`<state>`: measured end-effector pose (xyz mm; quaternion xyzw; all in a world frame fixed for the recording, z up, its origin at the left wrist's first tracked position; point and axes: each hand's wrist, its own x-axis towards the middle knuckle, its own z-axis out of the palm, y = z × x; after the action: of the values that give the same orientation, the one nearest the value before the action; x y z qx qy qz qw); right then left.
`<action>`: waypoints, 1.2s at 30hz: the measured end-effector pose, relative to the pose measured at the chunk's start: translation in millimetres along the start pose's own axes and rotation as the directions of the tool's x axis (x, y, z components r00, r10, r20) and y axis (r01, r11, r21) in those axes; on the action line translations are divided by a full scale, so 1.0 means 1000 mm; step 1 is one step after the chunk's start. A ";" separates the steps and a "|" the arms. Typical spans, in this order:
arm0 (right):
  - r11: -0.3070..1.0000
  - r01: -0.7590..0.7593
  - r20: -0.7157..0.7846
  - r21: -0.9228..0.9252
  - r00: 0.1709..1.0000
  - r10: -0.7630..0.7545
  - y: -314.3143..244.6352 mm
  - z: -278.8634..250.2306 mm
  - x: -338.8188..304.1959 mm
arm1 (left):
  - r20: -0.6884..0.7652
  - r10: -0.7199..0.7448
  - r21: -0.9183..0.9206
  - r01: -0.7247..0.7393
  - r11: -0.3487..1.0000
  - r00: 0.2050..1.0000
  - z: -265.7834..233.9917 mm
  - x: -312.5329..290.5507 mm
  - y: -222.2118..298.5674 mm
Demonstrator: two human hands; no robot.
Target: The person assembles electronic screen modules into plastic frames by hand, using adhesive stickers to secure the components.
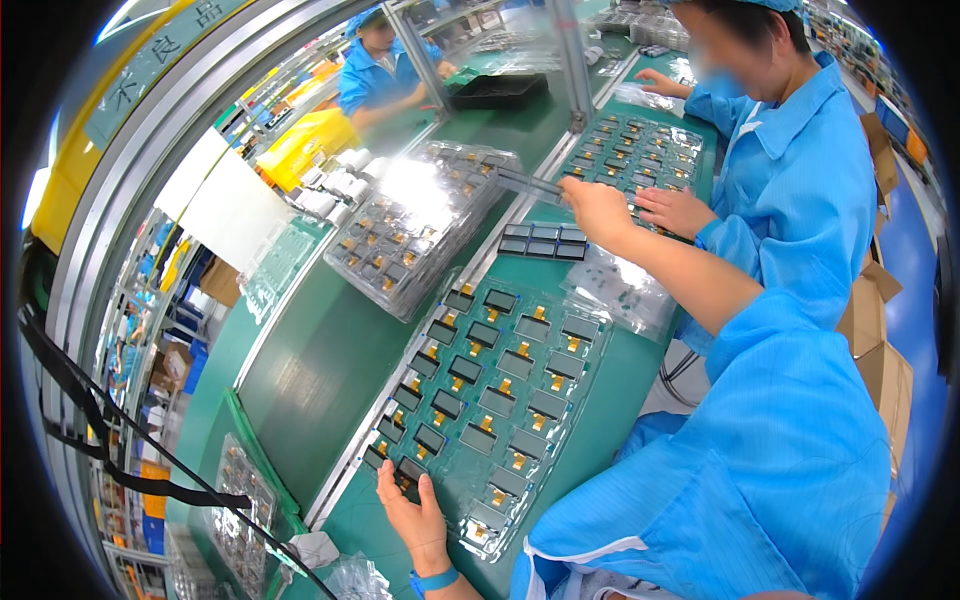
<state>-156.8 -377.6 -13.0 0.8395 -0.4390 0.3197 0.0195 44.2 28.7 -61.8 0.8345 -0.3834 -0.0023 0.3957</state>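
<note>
A clear plastic tray point(545, 462) of small LCD display modules with orange flex tails lies on the green bench in front of me. At its near left corner is my left hand point(415, 520), thumb and fingers apart beside a dark display module point(410, 472); whether it touches the module I cannot tell. Farther off, my right hand point(598, 212) is closed on the end of a thin, see-through plastic strip point(530, 186). Below that strip rests a small dark holder with several grey display panels point(543, 241). A blue band circles my left wrist.
Stacked clear trays of modules point(420, 225) stand left of the rail. Clear plastic bags point(622, 290) lie beyond my tray. A co-worker in blue point(790, 180) sits at the right by another module tray point(632, 155). Black cables point(150, 485) hang at the left.
</note>
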 end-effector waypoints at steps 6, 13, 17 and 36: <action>0.325 -0.351 0.407 0.878 0.905 -0.123 -0.057 -0.035 -0.018 | -0.085 0.032 -0.011 -0.033 0.999 0.996 -0.001 -0.002 0.002; 0.263 0.229 -0.020 0.937 0.788 -0.615 -0.150 -0.046 -0.071 | 0.027 -0.061 -0.667 0.064 0.743 0.998 -0.010 -0.004 0.016; 0.222 0.416 -0.130 0.882 0.667 -0.734 -0.191 -0.030 -0.092 | 0.399 0.100 -0.904 0.374 0.205 0.911 -0.016 -0.006 0.036; -0.028 -0.386 0.324 0.922 0.809 -0.491 -0.216 0.011 -0.118 | 0.141 -0.210 -0.836 0.230 0.498 0.967 -0.011 -0.016 0.024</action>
<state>-37.3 -163.2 -33.5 0.6560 -0.0167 0.2562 -0.7097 21.2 37.2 -43.4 0.5794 -0.2286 -0.2467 0.7425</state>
